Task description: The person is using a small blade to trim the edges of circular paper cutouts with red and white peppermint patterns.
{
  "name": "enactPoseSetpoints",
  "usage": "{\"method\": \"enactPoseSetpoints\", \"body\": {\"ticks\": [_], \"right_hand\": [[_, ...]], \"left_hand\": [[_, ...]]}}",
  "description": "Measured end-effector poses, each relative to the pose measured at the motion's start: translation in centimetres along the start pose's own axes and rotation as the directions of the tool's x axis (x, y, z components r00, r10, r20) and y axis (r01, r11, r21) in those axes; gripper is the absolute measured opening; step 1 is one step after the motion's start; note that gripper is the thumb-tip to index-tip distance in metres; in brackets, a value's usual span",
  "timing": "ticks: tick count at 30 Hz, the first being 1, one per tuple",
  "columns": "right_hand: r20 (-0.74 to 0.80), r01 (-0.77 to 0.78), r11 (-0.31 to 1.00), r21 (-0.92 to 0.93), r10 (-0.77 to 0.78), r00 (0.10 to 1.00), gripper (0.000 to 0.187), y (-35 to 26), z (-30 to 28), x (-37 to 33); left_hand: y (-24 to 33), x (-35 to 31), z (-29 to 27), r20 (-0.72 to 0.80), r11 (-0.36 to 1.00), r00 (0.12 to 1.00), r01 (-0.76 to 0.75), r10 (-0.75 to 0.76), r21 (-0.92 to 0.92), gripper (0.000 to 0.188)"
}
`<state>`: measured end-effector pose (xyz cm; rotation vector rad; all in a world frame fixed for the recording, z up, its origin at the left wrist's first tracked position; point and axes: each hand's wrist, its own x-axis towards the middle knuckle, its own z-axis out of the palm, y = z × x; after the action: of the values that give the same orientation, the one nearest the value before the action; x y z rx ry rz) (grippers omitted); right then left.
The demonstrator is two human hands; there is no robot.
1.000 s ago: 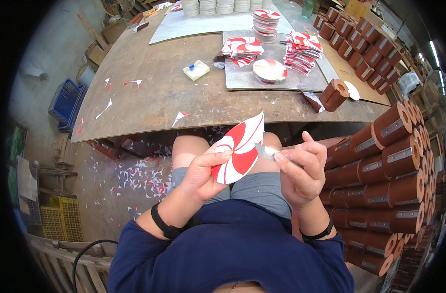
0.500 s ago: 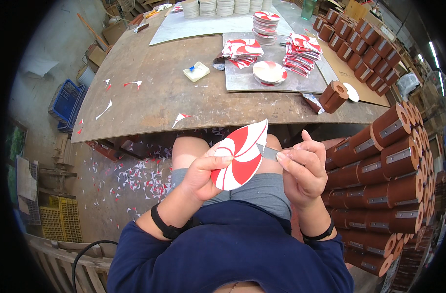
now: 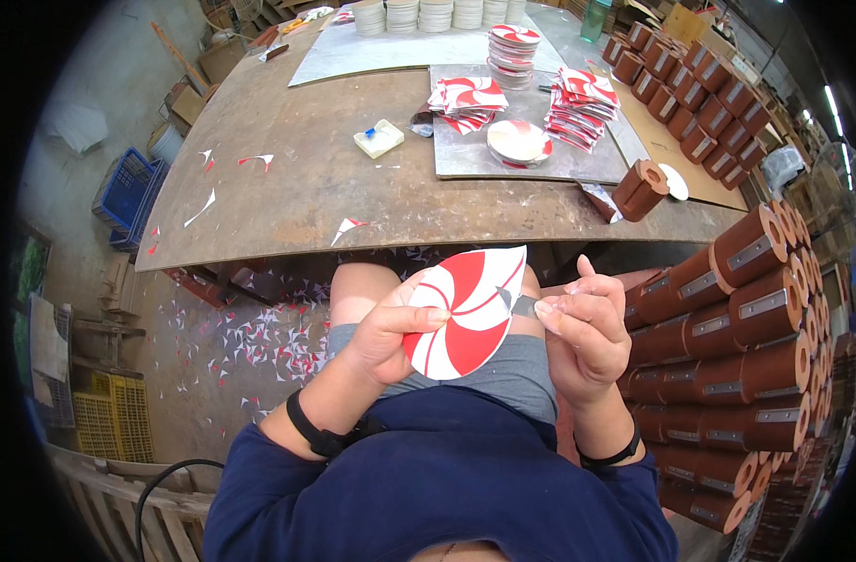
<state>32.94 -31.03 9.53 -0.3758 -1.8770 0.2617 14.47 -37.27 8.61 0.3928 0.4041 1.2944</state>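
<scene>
Above my lap, my left hand [image 3: 400,328] pinches a disc with a red and white swirl [image 3: 479,342], thumb on its face. A pointed corner of the printed sheet still sticks out at the disc's upper right. My right hand [image 3: 585,328] is closed on a thin grey blade [image 3: 524,304], held between thumb and fingers. The blade's tip meets the disc's right edge, just below the pointed corner. Part of the blade is hidden behind the fingers.
On the table [image 3: 297,187] stand swirl-printed sheets [image 3: 468,94], a pile of discs [image 3: 519,143], a small dish [image 3: 379,139] and a brown cylinder [image 3: 640,190]. More brown cylinders [image 3: 718,318] are stacked at my right. Red and white scraps [image 3: 268,337] litter the floor.
The disc has turned slightly clockwise and come a little lower, its pointed corner shifting right. The right hand, still on the blade, has moved slightly down along the edge.
</scene>
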Motion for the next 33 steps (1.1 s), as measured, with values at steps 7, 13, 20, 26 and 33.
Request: {"method": "enactPoseSetpoints", "body": {"ticks": [7, 13, 20, 26, 33], "right_hand": [[0.019, -0.02, 1.0, 0.024, 0.02, 1.0, 0.035, -0.2, -0.2, -0.1], [0.006, -0.002, 0.999, -0.049, 0.002, 1.0, 0.033, -0.5, -0.2, -0.3], [0.084, 0.158, 0.885, -0.439, -0.135, 0.987, 0.025, -1.4, -0.7, 0.1], [0.117, 0.234, 0.863, -0.449, -0.202, 0.972, 0.024, -1.1, -0.8, 0.5], [0.176, 0.355, 0.862, -0.363, -0.311, 0.934, 0.024, -0.2, -0.8, 1.4]], "left_hand": [[0.1, -0.1, -1.0, 0.006, 0.999, 1.0, -0.015, 0.015, 0.039, 0.047], [0.1, -0.1, -1.2, -0.007, 1.0, 1.0, -0.003, 0.003, 0.029, 0.047], [0.1, -0.3, -0.8, -0.019, 0.996, 0.999, -0.04, 0.042, 0.082, 0.048], [0.2, -0.6, 0.3, -0.062, 0.989, 0.996, -0.053, 0.062, 0.139, 0.048], [-0.4, -0.8, 0.0, -0.038, 0.992, 0.998, -0.049, 0.054, 0.119, 0.048]]}}
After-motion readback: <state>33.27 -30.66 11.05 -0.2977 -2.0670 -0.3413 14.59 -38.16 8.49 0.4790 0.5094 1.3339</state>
